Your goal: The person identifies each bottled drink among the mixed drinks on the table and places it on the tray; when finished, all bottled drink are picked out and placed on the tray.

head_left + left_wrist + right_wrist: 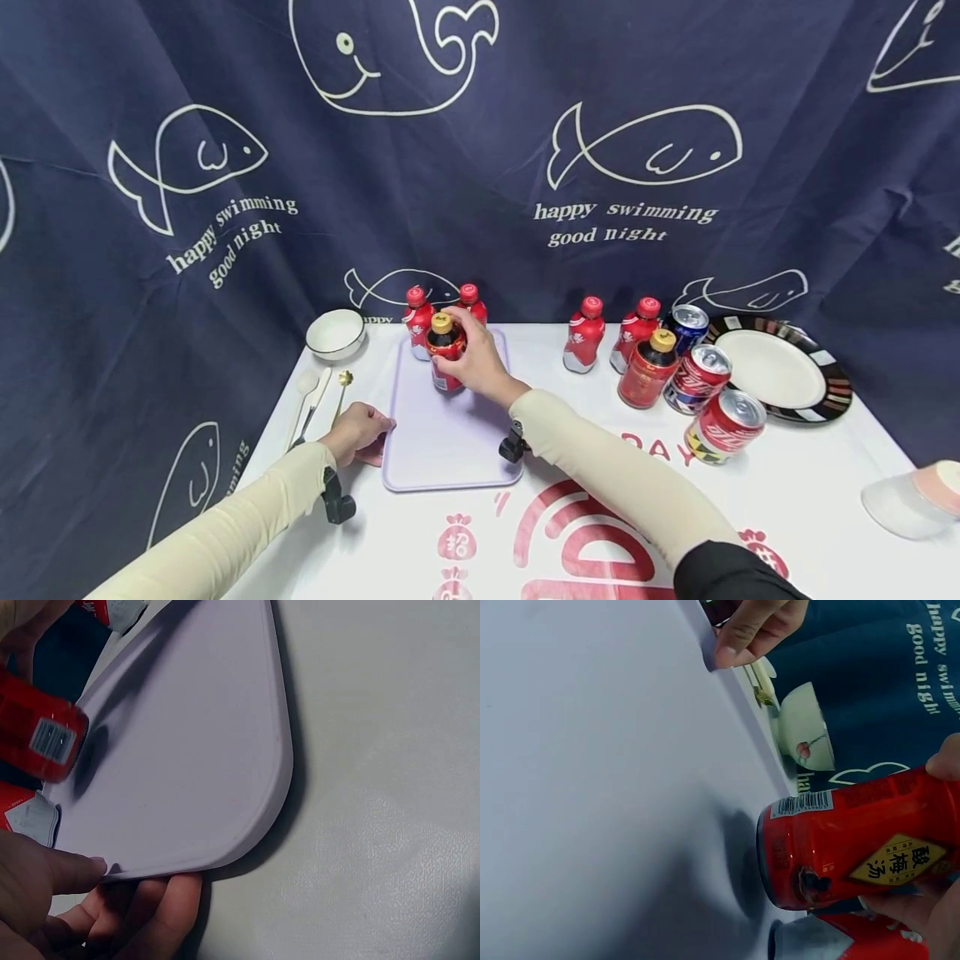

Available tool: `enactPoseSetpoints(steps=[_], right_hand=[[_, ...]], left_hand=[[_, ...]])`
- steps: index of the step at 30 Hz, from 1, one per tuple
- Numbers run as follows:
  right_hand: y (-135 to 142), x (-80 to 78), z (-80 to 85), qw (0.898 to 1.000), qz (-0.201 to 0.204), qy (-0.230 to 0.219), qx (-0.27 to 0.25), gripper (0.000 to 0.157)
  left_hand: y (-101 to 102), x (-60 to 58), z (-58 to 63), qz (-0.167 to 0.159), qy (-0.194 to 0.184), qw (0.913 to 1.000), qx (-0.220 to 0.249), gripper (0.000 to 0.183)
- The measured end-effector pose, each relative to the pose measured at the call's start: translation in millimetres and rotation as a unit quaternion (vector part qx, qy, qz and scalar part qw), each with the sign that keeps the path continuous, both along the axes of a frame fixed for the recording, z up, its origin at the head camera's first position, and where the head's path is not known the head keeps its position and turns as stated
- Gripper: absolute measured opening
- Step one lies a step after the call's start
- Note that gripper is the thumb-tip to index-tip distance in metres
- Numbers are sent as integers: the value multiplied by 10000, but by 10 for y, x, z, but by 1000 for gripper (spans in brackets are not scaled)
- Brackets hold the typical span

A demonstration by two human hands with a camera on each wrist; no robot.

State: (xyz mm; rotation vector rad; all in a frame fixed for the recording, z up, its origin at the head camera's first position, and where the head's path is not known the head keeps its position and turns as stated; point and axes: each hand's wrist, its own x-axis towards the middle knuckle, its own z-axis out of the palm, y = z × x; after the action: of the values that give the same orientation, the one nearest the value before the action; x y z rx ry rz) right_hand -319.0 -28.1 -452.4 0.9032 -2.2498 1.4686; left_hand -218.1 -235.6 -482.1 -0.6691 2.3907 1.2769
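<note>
My right hand (480,360) holds a red-labelled drink bottle (446,381) with a gold cap, thumb and fingers round its upper part. In the right wrist view the bottle (855,840) is close over the pale lilac tray (592,750), its shadow beside its base. Two red bottles with red caps, one on the left (417,321) and one partly behind my right hand (471,302), stand at the tray's far end. My left hand (358,433) pinches the tray's left edge, thumb on the rim (247,844) and fingers underneath.
Left of the tray are a white bowl (336,335), a white spoon (306,383) and a gold-ended utensil (345,379). On the right stand several bottles and cans (726,425), a dark-rimmed plate (832,392) and a pink-lidded container (900,504). A dark curtain (480,192) hangs behind.
</note>
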Motion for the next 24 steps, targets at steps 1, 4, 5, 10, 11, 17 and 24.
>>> enactPoseSetpoints(steps=[1, 4, 5, 10, 11, 17, 24], right_hand=[[-29, -8, -8, 10000, 8, 18, 66, 73], [-107, -29, -30, 9998, 27, 65, 195, 73], [-130, -38, -39, 9997, 25, 86, 234, 73], [-221, -69, -92, 9994, -26, 123, 307, 74], [-231, -71, -96, 9995, -29, 130, 285, 74], [-282, -49, -123, 9998, 144, 51, 152, 74], [-299, -36, -131, 9998, 68, -25, 201, 75]], left_hand=[[0, 3, 0, 9, 6, 10000, 3, 15], [5, 11, 4, 37, 21, 10000, 85, 15], [6, 14, 3, 36, 28, 9999, 118, 15], [9, 19, 7, 56, 64, 9997, 248, 15], [10, 15, 9, 39, 80, 9997, 248, 15], [12, 19, 0, 8, 23, 9999, 107, 14], [1, -1, -9, -35, 18, 10000, 49, 14]])
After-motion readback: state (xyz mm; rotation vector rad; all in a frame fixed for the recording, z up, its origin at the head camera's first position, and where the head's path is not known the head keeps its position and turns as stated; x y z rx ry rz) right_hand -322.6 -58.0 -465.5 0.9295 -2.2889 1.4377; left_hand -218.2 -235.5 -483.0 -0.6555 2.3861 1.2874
